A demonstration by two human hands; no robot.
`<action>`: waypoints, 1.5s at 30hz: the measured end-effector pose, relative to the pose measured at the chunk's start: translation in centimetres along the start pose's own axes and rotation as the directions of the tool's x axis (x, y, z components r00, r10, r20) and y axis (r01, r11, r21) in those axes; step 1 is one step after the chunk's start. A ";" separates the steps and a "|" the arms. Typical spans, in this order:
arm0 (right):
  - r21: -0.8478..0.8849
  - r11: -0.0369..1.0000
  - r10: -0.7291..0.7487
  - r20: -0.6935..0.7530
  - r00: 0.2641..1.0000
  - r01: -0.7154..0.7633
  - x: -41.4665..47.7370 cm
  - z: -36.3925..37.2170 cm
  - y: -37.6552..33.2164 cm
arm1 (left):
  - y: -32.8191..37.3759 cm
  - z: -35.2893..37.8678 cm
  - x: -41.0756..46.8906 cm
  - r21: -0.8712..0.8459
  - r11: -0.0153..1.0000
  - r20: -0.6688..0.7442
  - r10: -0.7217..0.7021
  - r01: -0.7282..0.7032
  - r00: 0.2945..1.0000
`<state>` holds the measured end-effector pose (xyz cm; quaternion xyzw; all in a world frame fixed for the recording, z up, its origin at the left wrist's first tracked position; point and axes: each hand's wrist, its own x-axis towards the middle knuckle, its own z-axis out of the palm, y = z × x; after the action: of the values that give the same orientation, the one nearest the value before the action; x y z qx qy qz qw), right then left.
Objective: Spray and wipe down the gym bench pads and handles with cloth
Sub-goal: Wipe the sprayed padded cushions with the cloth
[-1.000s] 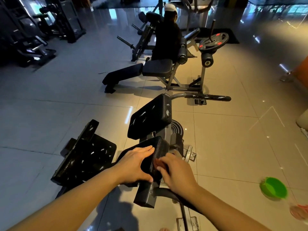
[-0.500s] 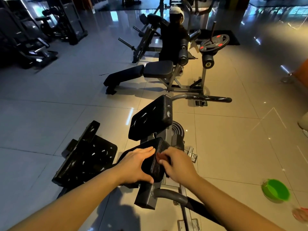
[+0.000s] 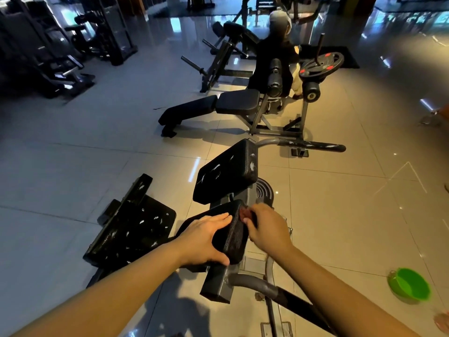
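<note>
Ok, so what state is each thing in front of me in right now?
left hand, holding near pad, thumb round its edge.
right hand, pinching cloth against that pad's right side.
cloth, bunched up.
upper pad, tilted, scuffed white, untouched.
handle, untouched, white marks.
green bowl, upright on floor, untouched.
</note>
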<state>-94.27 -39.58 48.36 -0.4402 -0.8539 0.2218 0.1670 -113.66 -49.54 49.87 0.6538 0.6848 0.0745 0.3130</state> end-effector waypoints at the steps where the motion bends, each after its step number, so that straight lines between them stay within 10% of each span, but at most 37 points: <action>1: -0.016 0.999 0.037 -0.017 0.999 -0.037 1.1 -0.1 0.2 | 0.1 0.0 -0.1 0.001 1.000 0.000 0.001 -0.001 1.000; 9: 0.154 0.986 -0.083 0.119 0.989 0.065 -7.8 0.1 -2.8 | -0.5 0.6 -0.1 -0.014 1.000 -0.025 0.005 -0.006 1.000; 15: 0.161 0.971 0.172 0.034 0.985 -0.175 0.1 -0.2 -0.7 | -0.7 0.3 0.0 -0.021 1.000 -0.001 0.010 -0.010 1.000; 21: 0.750 0.494 0.435 0.226 0.872 -0.440 1.4 -2.4 1.8 | -1.0 0.6 0.1 -0.041 0.998 -0.011 0.036 -0.037 0.999; 26: 0.892 0.230 0.458 0.254 0.852 -0.389 1.6 -3.8 1.3 | -1.3 0.9 0.0 -0.048 0.998 -0.004 0.039 -0.039 0.999; 38: 0.536 0.816 0.310 -0.090 0.946 -0.217 2.1 -0.6 -1.0 | -2.2 1.4 0.2 -0.062 0.998 0.011 0.020 -0.019 1.000; 45: 0.453 0.889 0.076 0.001 0.997 -0.068 -4.5 -0.7 -2.2 | -2.4 1.6 0.1 -0.068 0.997 -0.011 0.026 -0.027 1.000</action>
<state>-92.89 -44.31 49.70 -0.4222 -0.7605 0.4169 0.2638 -114.84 -50.23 47.33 0.6513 0.6748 0.1053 0.3308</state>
